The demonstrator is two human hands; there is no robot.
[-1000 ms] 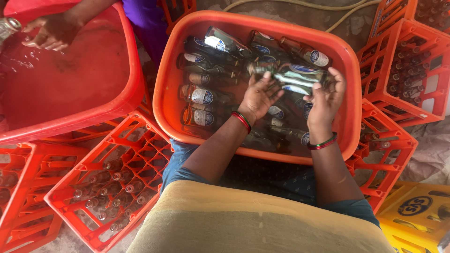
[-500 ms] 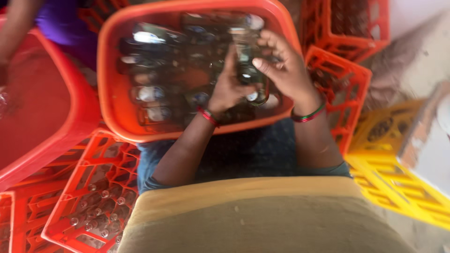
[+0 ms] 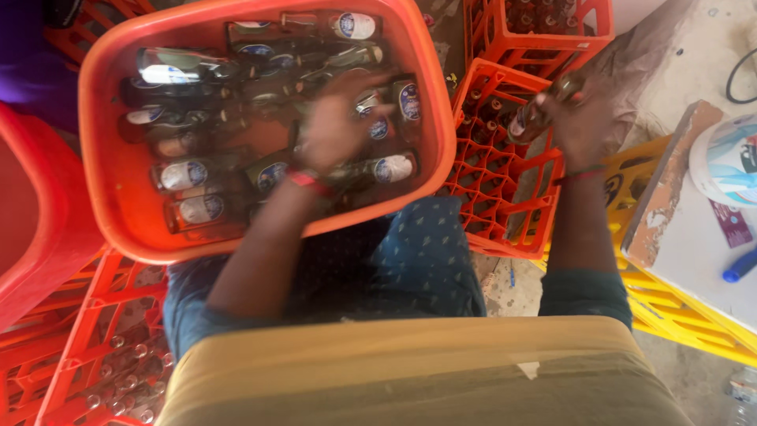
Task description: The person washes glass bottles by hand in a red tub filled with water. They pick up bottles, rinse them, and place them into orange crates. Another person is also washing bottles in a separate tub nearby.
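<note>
**One bottle out of the tub, over the crate**

The orange tub (image 3: 110, 197) fills the upper left, resting on the person's lap and packed with labelled glass bottles (image 3: 183, 175) lying on their sides in water. Half a second ago both hands worked together inside it; now they are apart. The right hand (image 3: 587, 118) has swung out to the right and grips a brown bottle (image 3: 535, 117), fingers wrapped round it, held tilted above the red crate (image 3: 493, 177) that stands just beside the tub. The left hand (image 3: 335, 126) is still in the tub among the bottles; it is blurred, so I cannot tell how its fingers stand. A yellow crate (image 3: 678, 315) lies under the right forearm, near a white board (image 3: 694, 244). More red crates (image 3: 102, 347) sit at lower left, partly hidden by the knee.
</note>
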